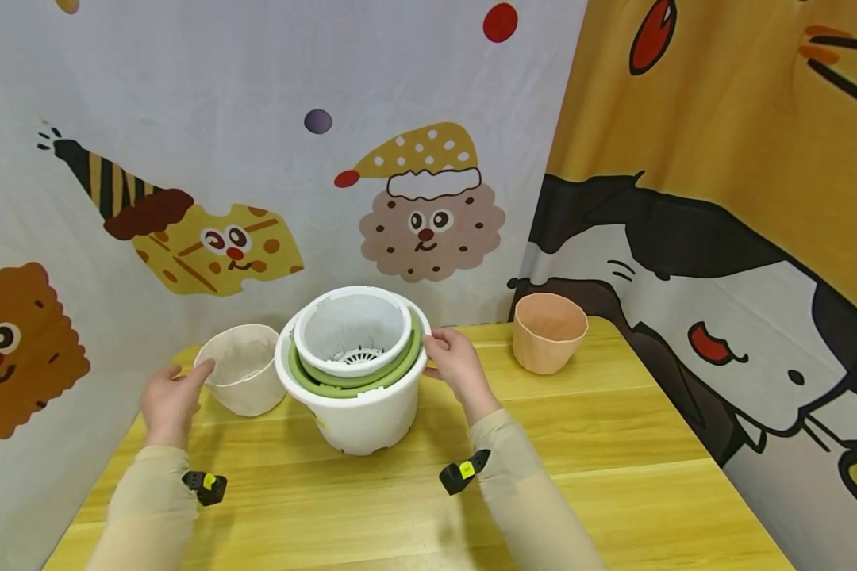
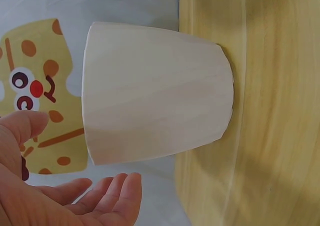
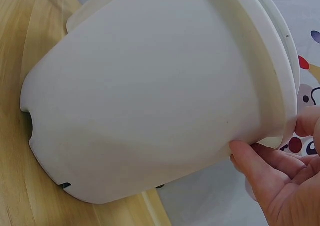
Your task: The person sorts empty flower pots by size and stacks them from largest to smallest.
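A large white flowerpot (image 1: 371, 424) stands on the table, holding a green pot (image 1: 328, 389) and a smaller white slotted pot (image 1: 346, 321) nested inside. My right hand (image 1: 459, 369) grips its rim on the right; in the right wrist view, fingers (image 3: 252, 168) press under the lip. At the left is a cream faceted pot (image 1: 246, 395), upright. Beside its left rim, my left hand (image 1: 171, 403) has thumb and fingers spread, holding nothing. The left wrist view shows a gap between that hand (image 2: 65, 186) and the cream pot (image 2: 155, 93).
A peach pot (image 1: 546, 349) stands at the table's back right. Behind the wooden table (image 1: 600, 492) hangs a cartoon-printed curtain (image 1: 414, 71), close to its back edge. Another printed curtain (image 1: 757, 238) hangs along the right side.
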Motion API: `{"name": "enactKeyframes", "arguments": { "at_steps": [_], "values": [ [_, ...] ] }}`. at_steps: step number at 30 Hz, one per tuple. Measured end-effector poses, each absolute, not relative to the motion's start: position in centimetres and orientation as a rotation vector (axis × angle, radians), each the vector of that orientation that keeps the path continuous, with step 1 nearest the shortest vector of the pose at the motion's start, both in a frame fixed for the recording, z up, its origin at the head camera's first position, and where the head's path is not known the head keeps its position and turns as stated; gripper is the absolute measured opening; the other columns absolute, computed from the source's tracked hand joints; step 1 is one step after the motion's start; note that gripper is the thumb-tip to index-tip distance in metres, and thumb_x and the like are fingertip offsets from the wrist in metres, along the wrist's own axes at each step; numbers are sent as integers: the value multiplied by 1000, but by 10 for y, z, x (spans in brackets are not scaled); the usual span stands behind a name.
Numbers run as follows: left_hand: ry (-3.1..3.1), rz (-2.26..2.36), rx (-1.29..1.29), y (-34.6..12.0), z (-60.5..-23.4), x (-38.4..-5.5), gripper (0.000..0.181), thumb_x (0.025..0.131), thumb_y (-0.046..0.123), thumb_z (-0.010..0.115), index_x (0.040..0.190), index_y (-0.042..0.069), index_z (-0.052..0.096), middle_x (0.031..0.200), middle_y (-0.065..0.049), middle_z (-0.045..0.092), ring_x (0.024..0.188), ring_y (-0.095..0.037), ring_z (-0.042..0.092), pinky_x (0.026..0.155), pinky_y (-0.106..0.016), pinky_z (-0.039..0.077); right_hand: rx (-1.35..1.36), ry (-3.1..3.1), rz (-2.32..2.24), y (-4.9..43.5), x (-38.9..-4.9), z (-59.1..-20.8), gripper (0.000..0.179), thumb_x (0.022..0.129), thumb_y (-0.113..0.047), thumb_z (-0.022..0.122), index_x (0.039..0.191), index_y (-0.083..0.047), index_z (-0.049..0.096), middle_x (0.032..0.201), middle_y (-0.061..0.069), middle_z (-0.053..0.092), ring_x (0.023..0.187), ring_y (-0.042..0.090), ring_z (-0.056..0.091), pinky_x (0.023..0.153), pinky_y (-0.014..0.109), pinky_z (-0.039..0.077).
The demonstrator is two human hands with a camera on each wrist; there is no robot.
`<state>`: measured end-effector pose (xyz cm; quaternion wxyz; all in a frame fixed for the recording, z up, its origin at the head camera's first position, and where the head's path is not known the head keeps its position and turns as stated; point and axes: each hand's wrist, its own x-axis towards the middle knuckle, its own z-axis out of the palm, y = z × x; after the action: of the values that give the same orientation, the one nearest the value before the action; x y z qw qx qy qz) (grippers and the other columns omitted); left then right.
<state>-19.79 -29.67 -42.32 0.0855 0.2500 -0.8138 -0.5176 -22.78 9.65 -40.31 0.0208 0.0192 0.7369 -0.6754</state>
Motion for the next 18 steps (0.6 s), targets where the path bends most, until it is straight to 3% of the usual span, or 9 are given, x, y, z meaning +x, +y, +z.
{"name": "enactKeyframes", "arguments": {
  "at_steps": [4, 7, 11, 18],
  "values": [
    [-2401, -1584, 756, -296, -426, -200, 91, 95, 51, 55, 154, -8, 19, 151, -32, 32, 127, -46, 44, 92, -46, 52, 61, 2288, -2090, 96, -228, -403, 38, 102, -17, 55, 133, 5, 55, 124, 20, 62, 113, 32, 61, 81, 38, 60],
    [-2384, -1602, 764, -294, -428, -202, 91, 94, 50, 56, 153, -9, 21, 152, -31, 31, 130, -44, 41, 83, -36, 56, 60, 2295, -2085, 97, -228, -403, 38, 102, -17, 55, 132, 5, 56, 123, 20, 62, 112, 32, 61, 80, 38, 60],
    [-2371, -1600, 768, -292, -431, -203, 89, 94, 49, 56, 151, -11, 23, 151, -31, 32, 129, -44, 42, 65, -21, 51, 55, 2294, -2089, 97, -227, -402, 38, 102, -17, 55, 132, 5, 56, 123, 20, 62, 112, 32, 61, 80, 38, 60],
    [-2342, -1560, 781, -286, -435, -206, 81, 96, 43, 56, 147, -13, 31, 145, -33, 39, 120, -42, 47, 52, -13, 46, 44, 2274, -2104, 97, -226, -402, 39, 102, -16, 55, 133, 6, 54, 124, 21, 63, 112, 33, 62, 82, 40, 59]
  ]
}}
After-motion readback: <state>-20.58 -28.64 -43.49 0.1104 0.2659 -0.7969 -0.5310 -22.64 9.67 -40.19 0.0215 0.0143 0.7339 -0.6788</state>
